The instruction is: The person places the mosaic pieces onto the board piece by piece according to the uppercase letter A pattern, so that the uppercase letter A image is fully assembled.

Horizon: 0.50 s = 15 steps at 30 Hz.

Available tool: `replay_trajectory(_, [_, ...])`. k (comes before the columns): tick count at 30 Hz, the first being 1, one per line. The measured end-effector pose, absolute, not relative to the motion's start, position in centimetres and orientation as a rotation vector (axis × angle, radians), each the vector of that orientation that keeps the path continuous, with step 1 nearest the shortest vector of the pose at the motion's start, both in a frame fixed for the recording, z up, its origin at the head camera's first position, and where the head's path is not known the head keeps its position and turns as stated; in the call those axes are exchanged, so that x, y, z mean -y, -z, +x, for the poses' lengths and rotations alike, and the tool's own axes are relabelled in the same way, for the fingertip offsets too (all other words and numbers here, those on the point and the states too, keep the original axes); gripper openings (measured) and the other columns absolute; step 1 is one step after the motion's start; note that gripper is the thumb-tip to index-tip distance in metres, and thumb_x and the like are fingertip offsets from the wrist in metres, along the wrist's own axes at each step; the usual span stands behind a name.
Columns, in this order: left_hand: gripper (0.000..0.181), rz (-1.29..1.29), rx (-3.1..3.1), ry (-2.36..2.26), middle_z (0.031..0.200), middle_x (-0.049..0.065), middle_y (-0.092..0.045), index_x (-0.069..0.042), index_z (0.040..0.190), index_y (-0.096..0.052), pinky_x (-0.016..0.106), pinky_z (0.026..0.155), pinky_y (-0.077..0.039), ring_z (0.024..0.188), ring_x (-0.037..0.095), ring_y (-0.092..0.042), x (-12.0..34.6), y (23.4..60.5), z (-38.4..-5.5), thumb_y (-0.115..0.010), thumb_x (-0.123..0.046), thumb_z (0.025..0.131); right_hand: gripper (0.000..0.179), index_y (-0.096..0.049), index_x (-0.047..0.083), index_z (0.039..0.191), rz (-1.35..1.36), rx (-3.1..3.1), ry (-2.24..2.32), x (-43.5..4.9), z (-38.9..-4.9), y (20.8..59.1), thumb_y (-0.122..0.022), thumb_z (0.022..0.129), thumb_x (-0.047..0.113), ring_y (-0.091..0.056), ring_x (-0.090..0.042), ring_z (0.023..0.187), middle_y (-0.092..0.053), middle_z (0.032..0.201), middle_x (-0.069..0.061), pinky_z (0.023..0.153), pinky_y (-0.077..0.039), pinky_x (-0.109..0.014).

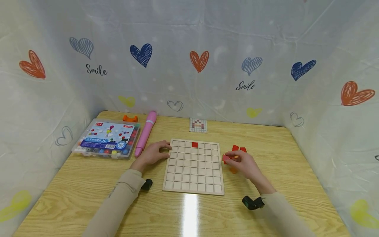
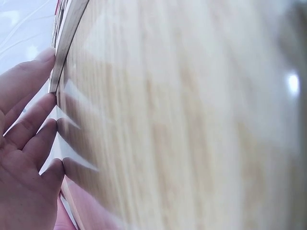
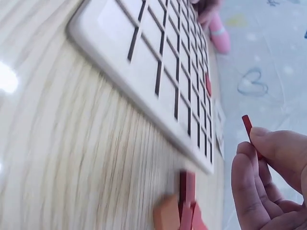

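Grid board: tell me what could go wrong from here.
The pinched tile could slip, since the right hand grips only part of it. That hand might also scatter the loose tiles lying close by. The left hand touches the edge of the grid board, so a nudge could shift it.
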<state>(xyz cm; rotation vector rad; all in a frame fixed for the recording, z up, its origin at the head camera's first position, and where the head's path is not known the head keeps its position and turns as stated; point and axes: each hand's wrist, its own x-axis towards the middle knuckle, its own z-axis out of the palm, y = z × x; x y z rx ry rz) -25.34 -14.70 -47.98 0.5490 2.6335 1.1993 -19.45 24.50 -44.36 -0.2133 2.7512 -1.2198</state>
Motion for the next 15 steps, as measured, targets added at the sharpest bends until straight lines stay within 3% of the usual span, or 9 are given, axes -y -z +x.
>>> replay_trajectory(4, [0.032, 0.543, -2.627, -1.211, 0.15, 0.017, -0.051, -0.003, 0.123, -0.068, 0.054, 0.124, -0.024, 0.149, 0.039, -0.031, 14.7, 48.1, -25.3, -0.071, -0.01, 0.092, 0.035, -0.07, 0.01, 0.125, -0.214, -2.707, 1.283, -22.1, -20.6, 44.7, -0.073, 0.093, 0.023, -0.069, -0.023, 0.099, -0.067, 0.124, -0.012, 0.073, -0.053, -0.026])
replay_trajectory(9, [0.031, 0.548, -2.625, -1.224, 0.15, 0.017, -0.051, -0.003, 0.121, -0.069, 0.054, 0.123, -0.024, 0.149, 0.039, -0.031, 14.8, 48.2, -25.3, -0.072, -0.009, 0.092, 0.032, -0.072, 0.012, 0.124, -0.176, -2.664, 1.341, -18.8, -22.0, 45.4, -0.073, 0.093, 0.02, -0.068, -0.024, 0.104, -0.063, 0.127, -0.012, 0.085, -0.056, -0.03])
replay_trajectory(15, [0.031, 0.564, -2.636, -1.216, 0.149, 0.017, -0.052, -0.003, 0.121, -0.069, 0.055, 0.123, -0.025, 0.148, 0.04, -0.032, 14.8, 48.2, -25.4, -0.072, -0.01, 0.091, 0.032, -0.072, 0.012, 0.124, -0.227, -2.667, 1.323, -15.7, -23.5, 46.0, -0.072, 0.092, 0.017, -0.068, -0.024, 0.104, -0.064, 0.124, -0.011, 0.089, -0.058, -0.038])
